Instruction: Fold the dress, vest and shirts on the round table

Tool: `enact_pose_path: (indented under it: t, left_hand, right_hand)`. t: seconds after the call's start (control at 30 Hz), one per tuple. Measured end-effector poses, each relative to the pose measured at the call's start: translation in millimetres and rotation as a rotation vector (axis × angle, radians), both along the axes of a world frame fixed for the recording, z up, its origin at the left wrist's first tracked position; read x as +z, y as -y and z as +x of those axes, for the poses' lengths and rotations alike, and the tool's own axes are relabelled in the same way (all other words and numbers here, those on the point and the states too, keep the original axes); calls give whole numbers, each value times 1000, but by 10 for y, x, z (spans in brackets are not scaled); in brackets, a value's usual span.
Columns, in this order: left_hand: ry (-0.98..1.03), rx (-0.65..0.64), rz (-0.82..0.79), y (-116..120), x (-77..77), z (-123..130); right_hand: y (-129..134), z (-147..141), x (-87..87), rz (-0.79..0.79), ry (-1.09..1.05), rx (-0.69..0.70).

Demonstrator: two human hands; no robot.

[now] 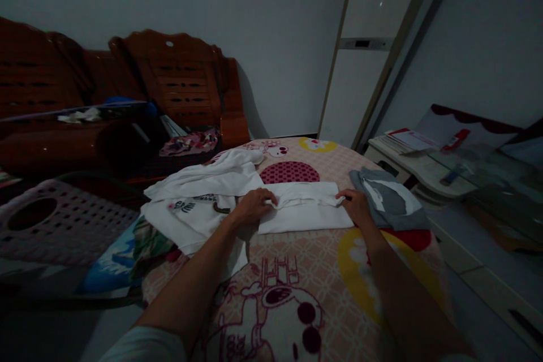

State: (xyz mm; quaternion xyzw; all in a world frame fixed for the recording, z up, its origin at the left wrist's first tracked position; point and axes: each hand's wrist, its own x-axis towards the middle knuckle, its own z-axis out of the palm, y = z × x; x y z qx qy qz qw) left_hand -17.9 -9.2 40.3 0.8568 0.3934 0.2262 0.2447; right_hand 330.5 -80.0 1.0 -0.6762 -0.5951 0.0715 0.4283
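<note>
A white garment (305, 220), partly folded into a wide strip, lies on the patterned cloth (335, 271) that covers the round table. My left hand (253, 206) pinches the left end of its upper layer. At the right end, my right hand (355, 205) grips the same layer between thumb and fingers. Left of it lies a loose heap of white clothes (207, 178), one piece bearing a dark printed design. To the right sits a folded grey garment (392, 198) with a white patch.
A wooden bench (178, 79) with items on it stands behind at the left. A pink woven chair (68, 220) is near the table's left side. At the right are a cabinet (445, 172) with papers and a glass top. A tall white appliance (365, 45) stands against the wall.
</note>
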Motion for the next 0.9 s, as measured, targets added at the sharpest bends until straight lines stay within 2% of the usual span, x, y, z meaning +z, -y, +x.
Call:
enact_pose_path:
  t: [0.07, 0.2, 0.33, 0.47, 0.6, 0.67, 0.8, 0.9]
  left_hand:
    - [1, -18, 2, 7, 23, 10]
    - [91, 49, 69, 9, 48, 121]
    - [149, 2, 190, 8, -55, 304]
    - [-77, -101, 240, 22, -249, 410]
    - [-300, -177, 257, 47, -356, 424]
    - [-322, -174, 276, 53, -373, 421]
    - [-307, -166, 302, 53, -385, 418]
    - [-299, -172, 294, 57, -381, 421]
  right_hand:
    - [18, 7, 18, 2, 43, -2]
    - [25, -18, 121, 113, 22, -25]
    - [-61, -204, 165, 159, 91, 140]
    - [-169, -493, 18, 40, 315, 281]
    - [-187, -657, -103, -169, 524, 304]
    - [-165, -681, -95, -190, 549, 285]
    - [-112, -697, -63, -100, 541, 275]
    - [-96, -707, -102, -153, 541, 289]
